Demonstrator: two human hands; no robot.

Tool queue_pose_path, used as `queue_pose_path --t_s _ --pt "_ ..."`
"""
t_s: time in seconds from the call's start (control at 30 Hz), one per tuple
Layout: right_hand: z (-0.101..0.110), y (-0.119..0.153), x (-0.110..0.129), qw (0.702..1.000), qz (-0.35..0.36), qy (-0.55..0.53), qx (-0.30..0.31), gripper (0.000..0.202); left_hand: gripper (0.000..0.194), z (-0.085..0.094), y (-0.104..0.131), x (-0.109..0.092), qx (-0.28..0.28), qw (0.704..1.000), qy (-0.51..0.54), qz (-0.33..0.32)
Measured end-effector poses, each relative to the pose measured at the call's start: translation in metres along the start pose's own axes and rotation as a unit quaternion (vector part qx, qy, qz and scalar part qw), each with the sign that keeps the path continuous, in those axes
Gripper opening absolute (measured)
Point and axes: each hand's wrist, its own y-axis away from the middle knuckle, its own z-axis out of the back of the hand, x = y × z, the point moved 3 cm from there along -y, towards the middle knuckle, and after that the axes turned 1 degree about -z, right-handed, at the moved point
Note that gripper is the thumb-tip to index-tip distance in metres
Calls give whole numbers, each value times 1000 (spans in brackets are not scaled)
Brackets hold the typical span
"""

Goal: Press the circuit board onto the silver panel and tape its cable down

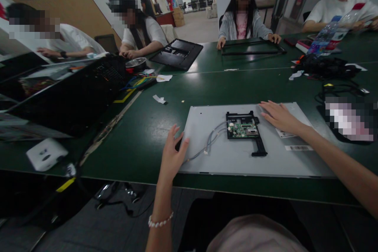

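Note:
A flat grey display panel point(203, 161) lies back side up on the green table in front of me. On its middle sits a black plastic bracket point(259, 149) carrying a green circuit board point(242, 130). Grey cables point(210, 137) curve from the board toward the panel's left edge. My left hand point(173, 151) is at that left edge, fingers spread, thumb over the panel. Flat on the panel's far right part rests my right hand point(277, 116), fingers stretched out, close to a white label point(286, 134) that my forearm partly covers.
An open black computer case point(71, 98) stands at the left, beside a white box-shaped device point(46, 153). Across the table lie a black plastic cover point(177, 53) and a black frame point(254, 52) held by a co-worker. Plastic bottles point(325, 37) and black cables point(327, 67) are at the right.

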Motion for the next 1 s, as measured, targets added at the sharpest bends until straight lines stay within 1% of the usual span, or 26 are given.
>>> queue_pose_path --t_s 0.2,0.27,0.33,0.43,0.53,0.6,0.67,1.0 --pt "5 2 8 999 -12 -35 -33 57 67 -1 0 0 -6 1000 -19 -6" --pt "9 4 17 998 4 -54 -29 56 66 0 0 1 -9 1000 -21 -7" --pt "12 9 31 996 30 -88 -10 56 66 0 -1 1 -12 1000 -24 -8" --pt "13 18 52 984 68 -164 29 67 66 0 -2 2 -15 1000 -24 -10" --pt "10 25 64 978 75 -188 45 88 66 -1 -2 2 -17 999 -27 -7" --pt "7 27 67 980 72 -181 46 98 66 -1 -1 1 -14 999 -32 -6" --pt "6 27 69 981 71 -174 44 103 66 -2 -1 1 -10 999 -38 -5" --pt "12 26 68 979 56 -192 34 99 69 -2 0 3 -4 999 -46 -3"
